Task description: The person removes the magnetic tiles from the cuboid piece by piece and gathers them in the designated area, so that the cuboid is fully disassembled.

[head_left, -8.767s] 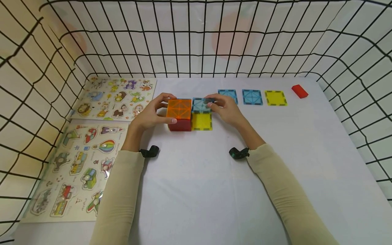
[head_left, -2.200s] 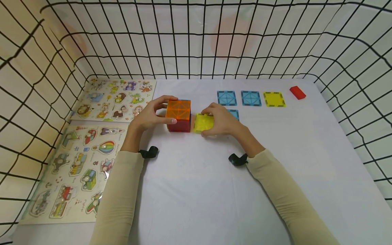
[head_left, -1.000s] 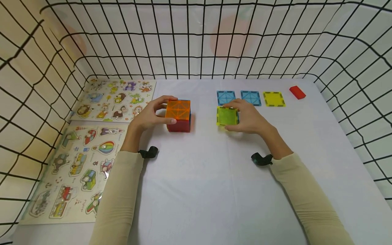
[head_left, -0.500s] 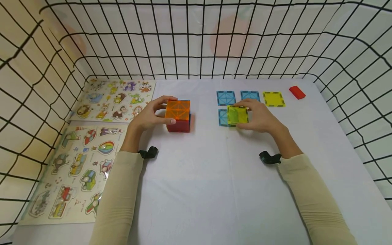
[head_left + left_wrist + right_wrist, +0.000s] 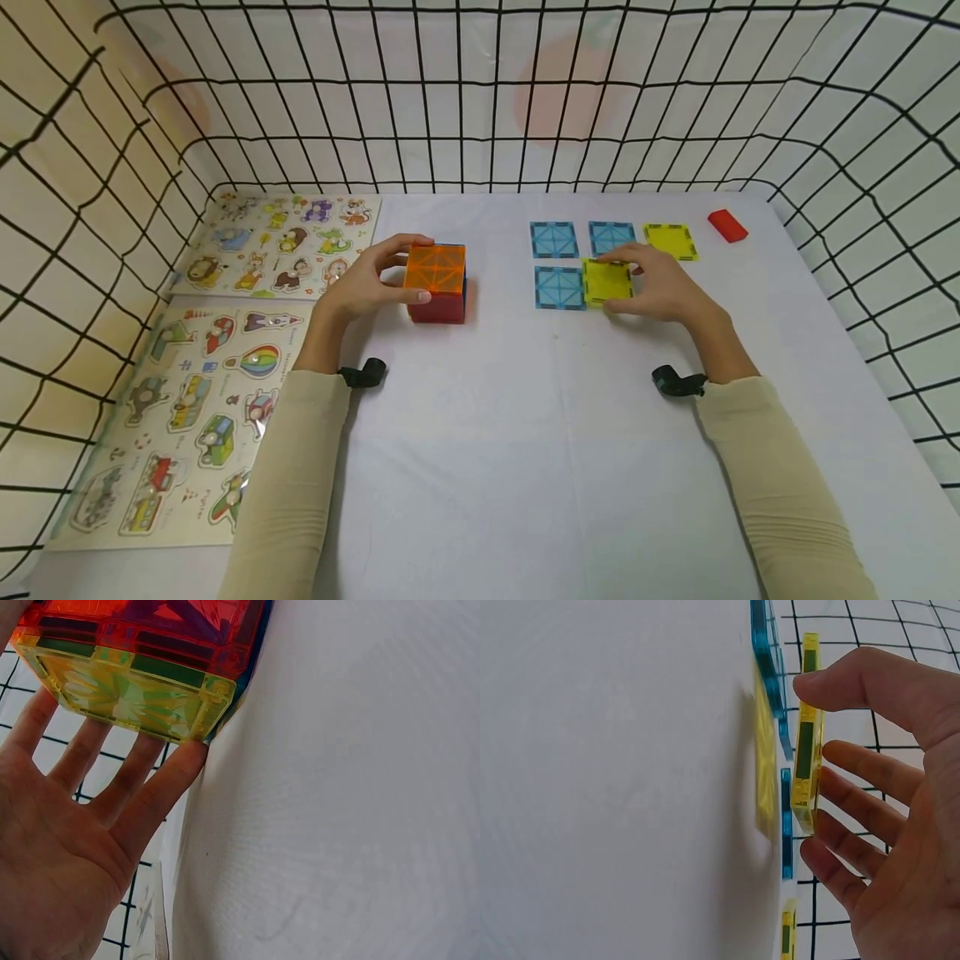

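My left hand [image 5: 360, 290] holds a cube of see-through magnetic tiles [image 5: 437, 283], thumb at its front and fingers at the back. Its top is orange and its front red; the left wrist view shows a yellow side [image 5: 127, 694]. Between the thumb and fingers of my right hand [image 5: 663, 287] is a square yellow magnetic tile [image 5: 597, 283]. In the right wrist view this yellow tile [image 5: 805, 750] is raised off the white table, its shadow falling on the cloth. From the head it appears right beside a blue magnetic tile [image 5: 559, 288].
Behind lie two more blue tiles [image 5: 553, 240] and another yellow tile [image 5: 671, 242], with a red block [image 5: 727, 226] farther right. Two picture puzzle boards [image 5: 202, 417] cover the left side. A black wire fence [image 5: 491, 137] bounds the table at the back and sides.
Earlier, a blue tile and the yellow one lay against the cube; the blue one now sits farther right. My right hand has carried the yellow tile right, past that blue tile. The left hand stays put.
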Demonstrator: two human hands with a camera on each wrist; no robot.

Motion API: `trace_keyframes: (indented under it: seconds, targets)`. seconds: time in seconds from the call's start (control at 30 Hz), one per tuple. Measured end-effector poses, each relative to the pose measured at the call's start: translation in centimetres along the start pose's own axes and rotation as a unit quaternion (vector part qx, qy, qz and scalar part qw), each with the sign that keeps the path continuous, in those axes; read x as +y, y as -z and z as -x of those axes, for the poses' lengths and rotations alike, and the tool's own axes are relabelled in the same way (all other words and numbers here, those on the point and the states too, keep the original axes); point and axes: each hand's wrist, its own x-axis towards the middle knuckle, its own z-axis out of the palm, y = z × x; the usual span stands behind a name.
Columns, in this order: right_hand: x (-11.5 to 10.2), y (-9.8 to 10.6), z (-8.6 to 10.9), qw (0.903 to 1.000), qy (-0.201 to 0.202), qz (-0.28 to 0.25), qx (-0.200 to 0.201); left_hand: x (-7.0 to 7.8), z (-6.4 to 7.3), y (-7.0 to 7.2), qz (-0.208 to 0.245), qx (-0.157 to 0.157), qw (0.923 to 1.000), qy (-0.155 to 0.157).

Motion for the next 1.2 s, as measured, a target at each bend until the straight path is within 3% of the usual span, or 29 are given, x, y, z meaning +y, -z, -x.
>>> trace_keyframes:
  seconds: [0.3, 0.6, 0.73, 1.0, 1.2]
  targets:
    - [1.6, 0.6, 0.5, 0.9995, -0.03, -0.008, -0.007, 2.6, 1.1, -0.5, -0.006, -0.006, 0.9999, 0.007]
    - [2.0, 0.8, 0.7, 0.9987, -0.043, -0.013, -0.025, 2.8, 1.2, -0.5, 0.003, -0.006, 1.0, 0.007]
    - [2.0, 0.7, 0.7, 0.9987, -0.043, -0.007, -0.028, 2.4, 1.0, -0.4, 0.007, -0.006, 0.9999, 0.009]
    - [2.0, 1.1, 0.7, 0.9983, -0.036, 0.013, -0.044, -0.3, 0.1, 0.4, -0.009, -0.018, 0.9998, 0.008]
    - [1.5, 1.5, 0.7, 0.9996, -0.025, -0.014, 0.002, -0.9, 0.4, 0.9, -0.014, -0.032, 0.9993, -0.011]
